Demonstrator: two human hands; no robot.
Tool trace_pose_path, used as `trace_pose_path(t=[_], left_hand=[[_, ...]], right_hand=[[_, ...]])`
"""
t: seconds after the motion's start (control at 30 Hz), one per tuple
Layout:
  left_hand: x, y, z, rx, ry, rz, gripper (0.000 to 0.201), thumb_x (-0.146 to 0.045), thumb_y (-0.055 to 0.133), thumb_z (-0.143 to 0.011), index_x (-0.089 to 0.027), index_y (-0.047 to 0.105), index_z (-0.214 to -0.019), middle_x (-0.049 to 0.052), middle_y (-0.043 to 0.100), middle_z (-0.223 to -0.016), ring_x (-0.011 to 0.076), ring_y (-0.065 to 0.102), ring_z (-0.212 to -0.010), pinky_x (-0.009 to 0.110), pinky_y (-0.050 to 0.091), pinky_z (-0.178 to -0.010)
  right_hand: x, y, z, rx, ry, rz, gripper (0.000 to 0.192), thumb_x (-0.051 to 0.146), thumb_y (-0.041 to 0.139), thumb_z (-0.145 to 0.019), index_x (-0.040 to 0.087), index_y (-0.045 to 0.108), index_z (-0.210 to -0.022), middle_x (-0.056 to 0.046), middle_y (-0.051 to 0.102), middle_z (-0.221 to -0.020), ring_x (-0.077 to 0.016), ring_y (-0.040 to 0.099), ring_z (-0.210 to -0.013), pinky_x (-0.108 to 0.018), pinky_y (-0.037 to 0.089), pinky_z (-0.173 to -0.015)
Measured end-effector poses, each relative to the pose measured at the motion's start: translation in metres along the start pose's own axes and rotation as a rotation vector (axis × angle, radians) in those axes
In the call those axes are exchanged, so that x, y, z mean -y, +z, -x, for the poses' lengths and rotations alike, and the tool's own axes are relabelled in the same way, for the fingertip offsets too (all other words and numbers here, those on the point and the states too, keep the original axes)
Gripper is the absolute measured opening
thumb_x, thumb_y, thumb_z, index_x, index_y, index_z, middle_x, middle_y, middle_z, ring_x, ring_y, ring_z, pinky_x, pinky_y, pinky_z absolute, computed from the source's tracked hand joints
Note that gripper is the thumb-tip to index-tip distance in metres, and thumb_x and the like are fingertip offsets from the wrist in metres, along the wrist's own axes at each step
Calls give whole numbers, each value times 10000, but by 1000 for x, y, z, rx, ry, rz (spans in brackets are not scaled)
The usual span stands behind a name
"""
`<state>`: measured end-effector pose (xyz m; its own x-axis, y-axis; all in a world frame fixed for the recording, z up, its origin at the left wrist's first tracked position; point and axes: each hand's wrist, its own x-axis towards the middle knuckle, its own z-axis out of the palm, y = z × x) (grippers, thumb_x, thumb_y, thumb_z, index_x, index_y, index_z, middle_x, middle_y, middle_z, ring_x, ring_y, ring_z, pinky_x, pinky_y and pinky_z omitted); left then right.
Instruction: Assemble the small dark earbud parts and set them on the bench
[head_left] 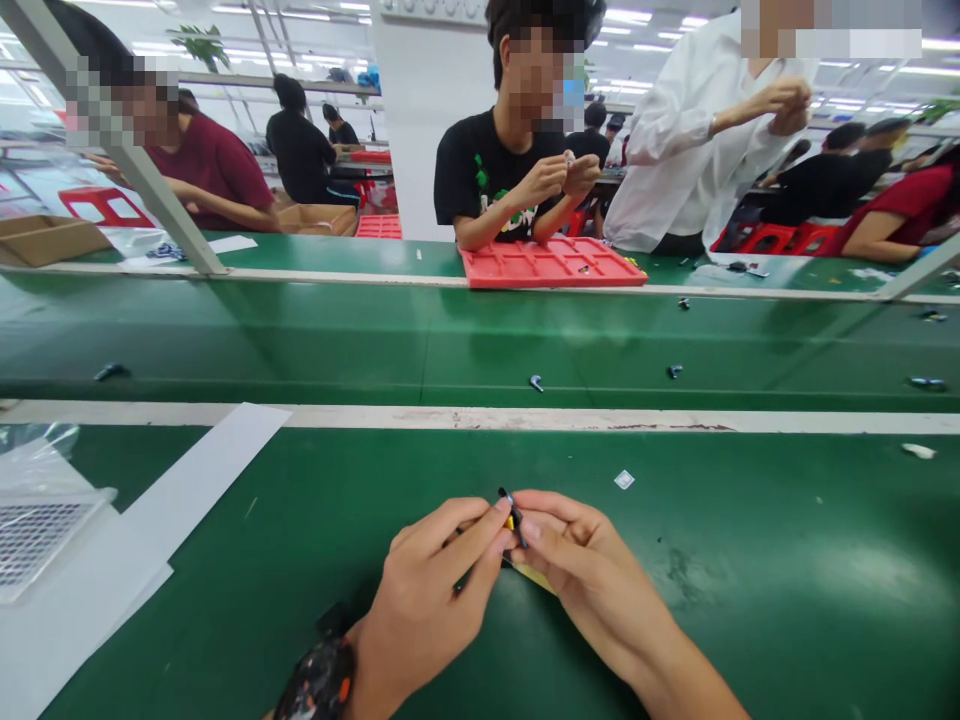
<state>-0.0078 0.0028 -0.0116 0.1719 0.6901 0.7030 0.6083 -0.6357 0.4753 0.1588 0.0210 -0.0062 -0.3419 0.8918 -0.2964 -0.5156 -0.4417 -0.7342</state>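
Both my hands meet over the green table, pinching one small dark earbud part [517,522] that shows a patch of yellow. My left hand [439,580], with a dark watch on its wrist, grips it from the left between thumb and fingers. From the other side, the thumb and fingers of my right hand [592,570] close on the same piece. My fingertips cover much of it. Just under my right fingers a yellowish strip [536,577] is partly visible; I cannot tell whether it is held.
Past a pale ledge [480,417], a green conveyor belt [360,340] carries several dark earbud pieces [536,383]. White paper strips [187,480] and a gridded tray [45,540] lie at left. A small white label [624,480] is ahead. Opposite, people work near a red tray [555,265].
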Motion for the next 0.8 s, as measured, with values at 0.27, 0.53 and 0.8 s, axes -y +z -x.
trace_pose_path(t=[0.27,0.53,0.8], left_hand=[[1,-1,-2,-20,-62,72,264,-48,577,-930,-163,726,-1114,29,736,-944,97,699,-816,141,548,-773],[3,-1,-1,23,22,49,226,-103,513,-992,-169,712,-1075,26,729,-929,78,703,-754,123,558,-724],[12,-8,-7,223,197,-128,299,-118,393,-1023,-166,677,-1105,51,724,-948,120,722,-798,191,594,-709]], right_hand=[[0,-1,-2,70,112,-187,248,201,934,-638,119,802,-831,-28,758,-744,-98,696,-711,-179,555,-728],[-2,0,-1,97,129,-207,241,199,913,-682,86,802,-863,-39,746,-747,-79,666,-679,-173,546,-707],[-4,-3,-4,-2,124,-145,279,241,959,-590,110,799,-777,-31,739,-687,-87,654,-641,-176,511,-656]])
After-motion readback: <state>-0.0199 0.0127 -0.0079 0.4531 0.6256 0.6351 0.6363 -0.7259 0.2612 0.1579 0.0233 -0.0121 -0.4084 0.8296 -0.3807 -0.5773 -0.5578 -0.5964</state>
